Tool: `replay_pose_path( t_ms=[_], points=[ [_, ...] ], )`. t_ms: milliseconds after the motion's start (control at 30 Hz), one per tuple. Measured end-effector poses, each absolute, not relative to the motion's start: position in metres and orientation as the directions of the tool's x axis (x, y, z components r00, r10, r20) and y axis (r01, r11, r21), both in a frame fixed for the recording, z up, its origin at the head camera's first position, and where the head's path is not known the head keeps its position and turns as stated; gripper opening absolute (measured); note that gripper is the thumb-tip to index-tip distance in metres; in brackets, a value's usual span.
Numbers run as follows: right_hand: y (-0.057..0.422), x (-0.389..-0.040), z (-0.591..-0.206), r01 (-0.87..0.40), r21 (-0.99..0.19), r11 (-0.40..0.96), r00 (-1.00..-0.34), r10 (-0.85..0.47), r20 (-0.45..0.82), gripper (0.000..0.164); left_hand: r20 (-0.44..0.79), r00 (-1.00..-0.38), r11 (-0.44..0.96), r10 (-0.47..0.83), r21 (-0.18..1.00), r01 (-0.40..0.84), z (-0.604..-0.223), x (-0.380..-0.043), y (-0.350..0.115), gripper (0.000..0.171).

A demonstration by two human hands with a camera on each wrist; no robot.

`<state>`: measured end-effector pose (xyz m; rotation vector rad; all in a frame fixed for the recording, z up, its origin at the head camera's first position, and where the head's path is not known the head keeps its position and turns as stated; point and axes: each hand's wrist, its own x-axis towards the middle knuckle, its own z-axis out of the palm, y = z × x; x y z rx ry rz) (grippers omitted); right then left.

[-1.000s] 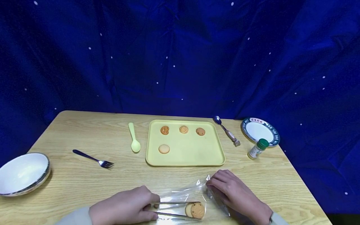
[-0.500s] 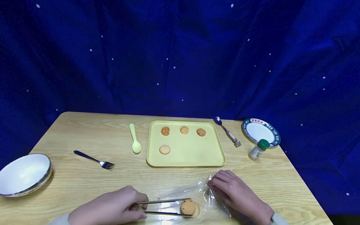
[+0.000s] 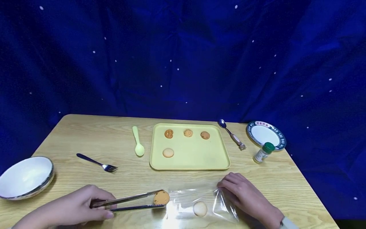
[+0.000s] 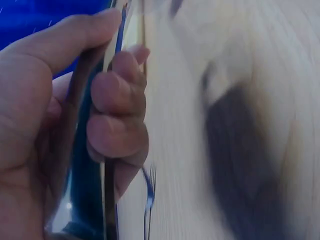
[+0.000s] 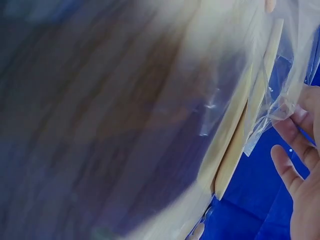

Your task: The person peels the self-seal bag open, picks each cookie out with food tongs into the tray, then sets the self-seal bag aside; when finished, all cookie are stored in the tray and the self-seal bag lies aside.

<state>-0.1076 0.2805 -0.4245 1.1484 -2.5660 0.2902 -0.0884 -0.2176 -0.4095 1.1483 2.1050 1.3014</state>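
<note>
In the head view my left hand (image 3: 87,205) grips metal tongs (image 3: 132,197). Between the tips of the tongs is a round chocolate-chip cookie (image 3: 161,197), just left of a clear plastic bag (image 3: 183,195). The left wrist view shows the fingers curled round the handle of the tongs (image 4: 82,195). A pale round cookie (image 3: 200,209) lies within the bag. At the bag's right end, my right hand (image 3: 247,197) pinches the film; the right wrist view has its fingertips at the crumpled bag edge (image 5: 287,102).
A yellow tray (image 3: 194,159) holding several cookies lies behind the bag. To its left are a green spoon (image 3: 139,149) and a fork (image 3: 97,163), with a white bowl (image 3: 25,176) farther out. On the right are a metal spoon (image 3: 233,136), a green-capped jar (image 3: 263,153) and a plate (image 3: 264,133).
My left hand has moved left, drawing the tongs and the chocolate-chip cookie out of the bag. The pale cookie has stayed in the bag. My right hand has hardly moved.
</note>
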Motion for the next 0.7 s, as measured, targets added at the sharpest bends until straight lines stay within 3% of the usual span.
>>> replay_pose_path(
  t_ms=[133,367,533,700],
  points=[
    [0.286,-0.108,-0.425,-0.748,-0.036,0.663,-0.628,-0.688,0.363,0.027,0.029,-0.623,0.225,0.782,0.919,0.324,-0.405,-0.096,-0.234,0.012],
    [0.283,-0.108,-0.428,-0.759,-0.036,0.65,-0.613,-0.695,0.376,0.026,0.093,-0.825,0.471,0.557,0.783,0.406,-0.398,-0.116,-0.209,0.008],
    [0.284,-0.106,-0.427,-0.762,-0.027,0.647,-0.609,-0.703,0.366,0.028,0.139,-0.86,0.579,0.491,0.686,0.442,-0.395,-0.136,-0.152,0.019],
    [0.283,-0.107,-0.426,-0.763,-0.026,0.646,-0.611,-0.707,0.358,0.028,0.059,-0.879,0.635,0.474,0.668,0.388,-0.395,-0.156,-0.107,0.018]
  ],
)
